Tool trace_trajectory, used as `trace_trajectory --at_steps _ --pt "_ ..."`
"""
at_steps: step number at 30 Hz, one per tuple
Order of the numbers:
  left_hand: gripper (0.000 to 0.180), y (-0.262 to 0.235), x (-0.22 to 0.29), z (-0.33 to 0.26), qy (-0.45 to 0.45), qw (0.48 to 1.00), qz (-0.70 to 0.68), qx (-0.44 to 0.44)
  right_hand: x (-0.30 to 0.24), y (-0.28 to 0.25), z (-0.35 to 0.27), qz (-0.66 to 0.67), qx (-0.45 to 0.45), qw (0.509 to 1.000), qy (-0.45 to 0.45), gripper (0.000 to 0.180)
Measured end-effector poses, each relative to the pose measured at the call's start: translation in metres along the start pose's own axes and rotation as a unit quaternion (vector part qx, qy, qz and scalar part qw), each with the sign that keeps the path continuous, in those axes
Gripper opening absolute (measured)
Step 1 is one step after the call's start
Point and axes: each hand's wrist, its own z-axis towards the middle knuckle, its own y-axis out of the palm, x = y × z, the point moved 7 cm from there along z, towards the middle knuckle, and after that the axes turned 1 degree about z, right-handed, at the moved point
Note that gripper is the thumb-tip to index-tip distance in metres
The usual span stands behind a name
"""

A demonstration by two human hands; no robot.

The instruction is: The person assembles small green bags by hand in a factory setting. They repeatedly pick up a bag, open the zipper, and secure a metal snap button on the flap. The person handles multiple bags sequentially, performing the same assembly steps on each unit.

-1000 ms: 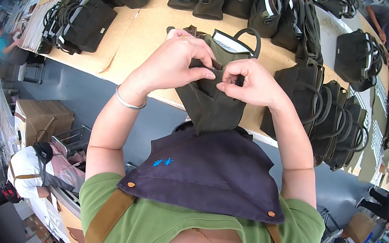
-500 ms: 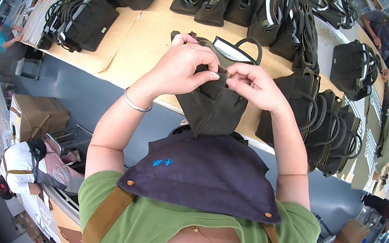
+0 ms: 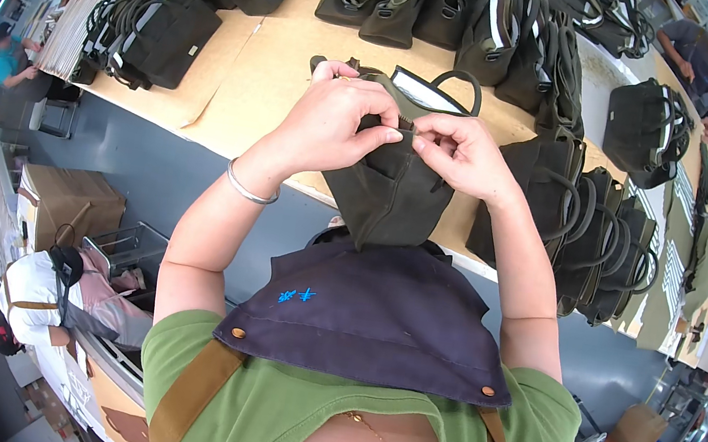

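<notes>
Tan tabletop (image 3: 271, 69) bearing rows of dark bags (image 3: 175, 42), grey floor (image 3: 142, 151) below. Your elbows bend outward; left hand (image 3: 345, 120) and right hand (image 3: 461, 153) nearly meet, each pinching the olive bag (image 3: 389, 199) at the near edge. Its handle (image 3: 477, 100) points away, narrow end toward your apron (image 3: 368, 313), long axis fore-and-aft.

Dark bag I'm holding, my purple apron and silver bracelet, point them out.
Dark bag (image 3: 398, 200), head view: its lower panel.
Purple apron (image 3: 368, 315), head view: middle of the bib.
Silver bracelet (image 3: 251, 197), head view: its band.
</notes>
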Motion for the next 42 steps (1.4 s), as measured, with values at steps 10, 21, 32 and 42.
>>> trace_trajectory --at_steps 10,21,32,42 --pt "0.015 0.001 -0.001 0.001 -0.013 1.0 0.01 -0.003 -0.001 0.0 0.001 -0.037 0.005 0.998 -0.045 0.008" --pt "0.015 0.003 -0.001 0.002 -0.014 1.0 0.007 -0.01 -0.01 0.0 0.001 -0.073 -0.004 0.995 -0.072 0.007" --pt "0.014 0.001 -0.001 -0.001 -0.012 1.0 -0.002 0.008 -0.02 0.003 0.003 -0.115 -0.028 0.989 -0.092 0.006" --pt "0.004 0.0 0.005 -0.003 -0.023 0.999 -0.016 0.018 -0.024 0.005 0.001 -0.139 -0.011 0.986 -0.094 0.007"
